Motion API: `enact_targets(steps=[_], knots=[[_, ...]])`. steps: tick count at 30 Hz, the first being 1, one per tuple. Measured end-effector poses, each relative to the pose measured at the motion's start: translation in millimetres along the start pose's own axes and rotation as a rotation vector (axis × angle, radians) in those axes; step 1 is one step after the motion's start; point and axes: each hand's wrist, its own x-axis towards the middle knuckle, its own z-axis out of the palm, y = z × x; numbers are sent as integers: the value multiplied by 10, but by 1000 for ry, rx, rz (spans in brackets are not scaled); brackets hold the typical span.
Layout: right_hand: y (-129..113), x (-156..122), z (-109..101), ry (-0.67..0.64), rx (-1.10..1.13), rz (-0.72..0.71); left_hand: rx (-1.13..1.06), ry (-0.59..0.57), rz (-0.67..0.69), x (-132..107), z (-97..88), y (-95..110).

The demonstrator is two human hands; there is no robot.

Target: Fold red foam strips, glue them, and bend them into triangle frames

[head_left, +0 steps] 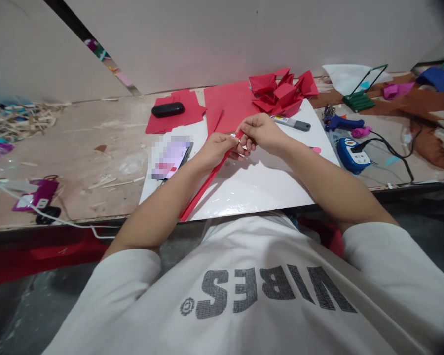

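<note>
Pinches a red strip (203,190) between closed fingertips of right hand (259,133) and nearer left hand (221,146) over the white board (266,185), with long axis slanting leftward and back from the fingers to the board's near edge.

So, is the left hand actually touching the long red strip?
Touching: the head view shows the long red strip running up into the left hand, meeting its fingers with no visible gap.

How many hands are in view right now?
2: the left hand and, just right of it, the right hand, both over the white board, pinching the red strip. Some fingers are partly hidden.
</note>
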Motion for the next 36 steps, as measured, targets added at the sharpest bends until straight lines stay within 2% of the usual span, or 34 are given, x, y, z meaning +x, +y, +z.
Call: enact_targets(steps=[6,13,19,23,36], knots=[[11,1,-25,-23,110,72,13,39,-12,-11,-1,3],[60,50,48,131,41,-19,38,39,-60,-29,37,36],[44,162,-233,277,10,-104,43,-64,-87,-72,-14,53],[62,195,-410,277,-23,-94,2,-82,-127,-105,25,45],[-119,159,-590,384,76,-149,-48,-135,-111,-157,73,63]])
